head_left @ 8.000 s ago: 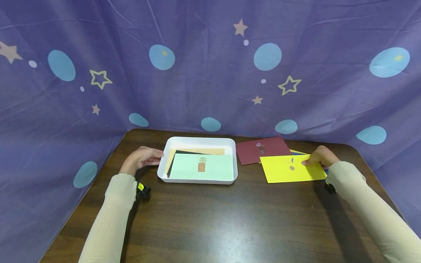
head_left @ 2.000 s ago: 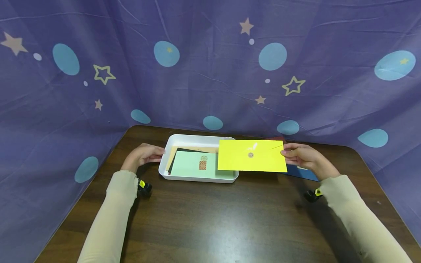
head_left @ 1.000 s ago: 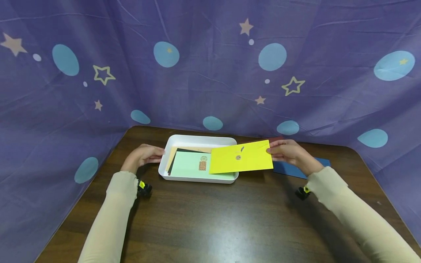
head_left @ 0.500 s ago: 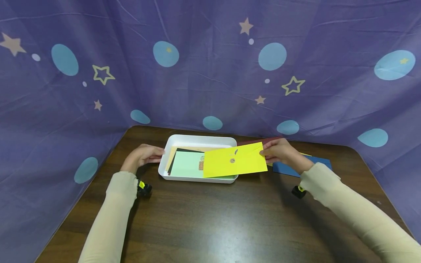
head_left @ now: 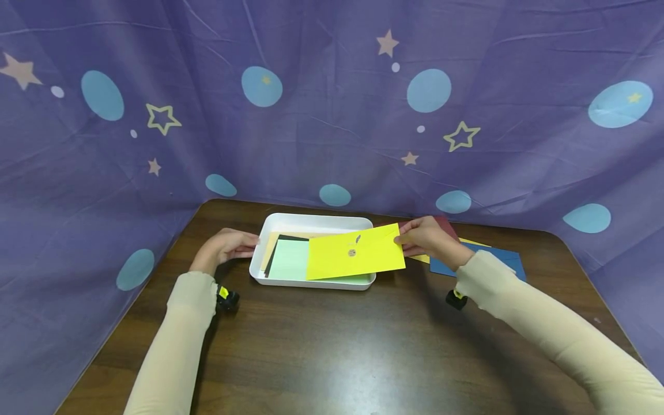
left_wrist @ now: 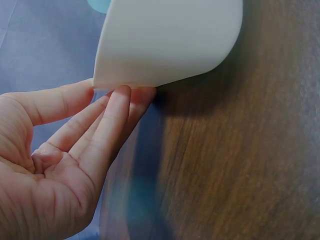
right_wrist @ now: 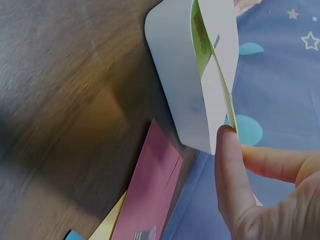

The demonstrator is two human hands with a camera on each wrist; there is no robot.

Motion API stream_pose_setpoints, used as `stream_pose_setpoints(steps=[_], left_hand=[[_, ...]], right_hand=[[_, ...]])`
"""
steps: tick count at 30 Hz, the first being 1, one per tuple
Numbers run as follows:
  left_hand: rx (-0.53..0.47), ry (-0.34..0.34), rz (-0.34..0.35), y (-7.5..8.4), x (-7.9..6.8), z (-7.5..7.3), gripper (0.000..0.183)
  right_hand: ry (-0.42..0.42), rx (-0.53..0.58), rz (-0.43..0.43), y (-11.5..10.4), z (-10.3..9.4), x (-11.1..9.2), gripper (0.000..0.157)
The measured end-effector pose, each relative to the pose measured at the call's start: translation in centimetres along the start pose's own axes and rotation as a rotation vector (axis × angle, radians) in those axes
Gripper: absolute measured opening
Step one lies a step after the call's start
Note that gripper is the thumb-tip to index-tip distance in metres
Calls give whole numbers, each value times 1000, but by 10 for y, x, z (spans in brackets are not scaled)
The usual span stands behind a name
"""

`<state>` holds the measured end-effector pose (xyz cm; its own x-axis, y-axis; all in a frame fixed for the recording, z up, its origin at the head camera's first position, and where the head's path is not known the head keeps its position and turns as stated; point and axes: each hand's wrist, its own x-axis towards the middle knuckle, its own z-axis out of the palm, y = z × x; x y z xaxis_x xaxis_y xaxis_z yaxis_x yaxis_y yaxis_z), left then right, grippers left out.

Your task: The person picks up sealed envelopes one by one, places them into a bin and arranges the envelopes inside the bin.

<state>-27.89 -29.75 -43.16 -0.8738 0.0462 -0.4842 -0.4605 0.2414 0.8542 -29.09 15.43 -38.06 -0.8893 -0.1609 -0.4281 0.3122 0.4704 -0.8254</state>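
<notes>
The white tray holds several envelopes: a mint green one on top, with black and cream ones showing under it. My left hand grips the tray's left end, thumb at the rim and fingers against the outer wall. A yellow envelope is pinched by its right end between the thumb and fingers of my right hand. It tilts over the tray's right half, covering part of the mint green envelope. In the right wrist view, the yellow envelope shows edge-on above the tray's end wall.
A dark red envelope, a blue envelope and yellowish ones lie overlapping right of the tray, partly hidden by my right hand. The dark brown table ends at a purple patterned cloth behind.
My right hand has picked up the yellow envelope from the pile and carried it left over the tray, uncovering the blue envelope. My left hand stays at the tray's left end.
</notes>
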Motion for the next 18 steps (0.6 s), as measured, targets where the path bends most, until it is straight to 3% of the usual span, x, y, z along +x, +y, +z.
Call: stream_pose_setpoints(steps=[10, 18], left_hand=[[11, 4, 4, 0, 0, 0, 54], [0, 5, 1, 0, 0, 0, 54]], right_hand=[[19, 86, 12, -9, 18, 5, 24], [29, 123, -27, -14, 27, 11, 23]])
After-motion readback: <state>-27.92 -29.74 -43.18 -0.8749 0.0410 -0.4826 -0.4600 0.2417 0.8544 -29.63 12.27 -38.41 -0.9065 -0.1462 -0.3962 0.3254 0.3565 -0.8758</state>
